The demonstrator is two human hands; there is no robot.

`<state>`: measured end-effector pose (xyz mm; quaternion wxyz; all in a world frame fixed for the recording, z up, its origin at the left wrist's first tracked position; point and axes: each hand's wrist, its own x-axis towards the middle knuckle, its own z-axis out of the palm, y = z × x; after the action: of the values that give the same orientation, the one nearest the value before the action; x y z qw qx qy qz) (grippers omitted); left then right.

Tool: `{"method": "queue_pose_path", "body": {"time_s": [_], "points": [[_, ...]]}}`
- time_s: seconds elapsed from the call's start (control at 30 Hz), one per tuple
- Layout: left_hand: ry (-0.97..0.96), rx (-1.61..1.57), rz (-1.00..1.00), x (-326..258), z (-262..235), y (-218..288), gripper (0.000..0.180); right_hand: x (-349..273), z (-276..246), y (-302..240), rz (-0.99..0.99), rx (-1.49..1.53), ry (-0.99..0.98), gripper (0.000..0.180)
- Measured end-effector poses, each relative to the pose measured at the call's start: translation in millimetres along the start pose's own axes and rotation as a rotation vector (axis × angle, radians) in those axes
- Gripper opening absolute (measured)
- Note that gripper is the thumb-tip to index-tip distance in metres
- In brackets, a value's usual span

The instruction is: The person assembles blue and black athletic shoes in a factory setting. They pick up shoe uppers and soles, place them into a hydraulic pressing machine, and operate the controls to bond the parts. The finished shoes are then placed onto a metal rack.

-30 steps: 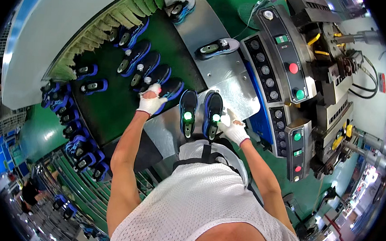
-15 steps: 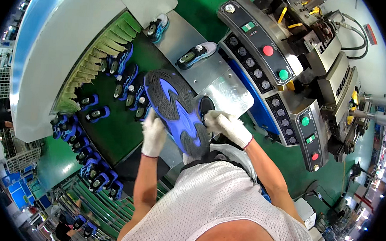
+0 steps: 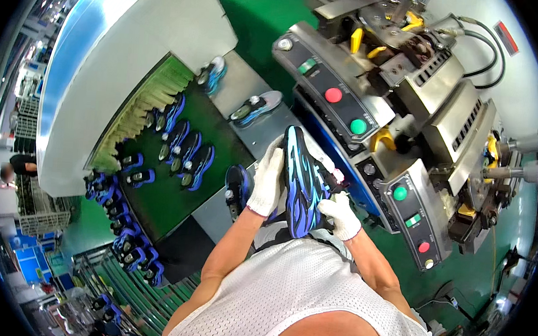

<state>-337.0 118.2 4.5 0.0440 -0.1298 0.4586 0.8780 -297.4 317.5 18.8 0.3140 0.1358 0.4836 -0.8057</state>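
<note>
The person's left hand (image 3: pixel 268 183), in a white glove, lies along the left side of a black and blue shoe (image 3: pixel 305 185), its fingers stretched out and partly hidden behind it. The right hand (image 3: pixel 341 217), gloved too, is half closed at the shoe's lower right, fingers bent against it. The two hands hold the shoe between them, tipped on its side, in front of the person's waist.

Just left of the left hand, another shoe (image 3: pixel 236 187) rests on a grey metal table (image 3: pixel 240 83). Farther up the same table lie a pale-toed shoe (image 3: pixel 255 108) and, near the upper corner, one more shoe (image 3: pixel 212 75).

Beside the table runs a dark green belt (image 3: pixel 177 208) with rows of shoes on it. A fringe of green bristles (image 3: pixel 138 111) hangs at the mouth of a big pale housing (image 3: pixel 134 55). Along the belt's lower left side, more shoes (image 3: pixel 130 241) crowd together above metal rollers (image 3: pixel 114 282).

On the right stands a metal machine (image 3: pixel 422 85); its two sloping dark panels carry a red button (image 3: pixel 333 95), a green button (image 3: pixel 358 126) and others like them. Black hoses (image 3: pixel 497 56) curve behind it. The floor (image 3: pixel 263 13) is shiny green. At the far left are a wire basket (image 3: pixel 47 223), blue boxes (image 3: pixel 32 264) and another person (image 3: pixel 23 165).
</note>
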Motion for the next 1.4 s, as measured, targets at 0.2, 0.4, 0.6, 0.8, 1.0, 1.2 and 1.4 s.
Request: {"method": "queue_pose_path", "body": {"time_s": [0.2, 0.4, 0.6, 0.8, 1.0, 1.2, 1.4], "points": [[-0.033, 0.094, -0.003, 12, 41, -58, 0.047, -41, -50, -60, 0.017, 0.139, 0.130, 0.051], [-0.017, 0.814, 0.054, 15, -7, -109, 0.041, -63, -77, -77, -0.175, 0.258, 0.216, 0.074], [0.120, 1.268, 0.006, 18, -93, -95, 0.053, -66, -92, -52, -0.255, 0.170, 0.502, 0.017], [0.247, 1.518, 0.021, -6, -164, -100, 0.054, -47, -83, -37, -0.360, 0.308, 0.528, 0.032], [0.316, 1.456, -0.263, -8, -140, -115, 0.078, -44, -61, -46, -0.244, 0.245, 0.574, 0.045], [0.206, 1.465, 0.060, -9, -178, -157, 0.060, -41, -31, -74, -0.336, 0.345, 0.376, 0.068], [0.198, 1.468, 0.014, -7, -179, -153, 0.057, -37, -39, -71, -0.288, 0.322, 0.306, 0.065]]}}
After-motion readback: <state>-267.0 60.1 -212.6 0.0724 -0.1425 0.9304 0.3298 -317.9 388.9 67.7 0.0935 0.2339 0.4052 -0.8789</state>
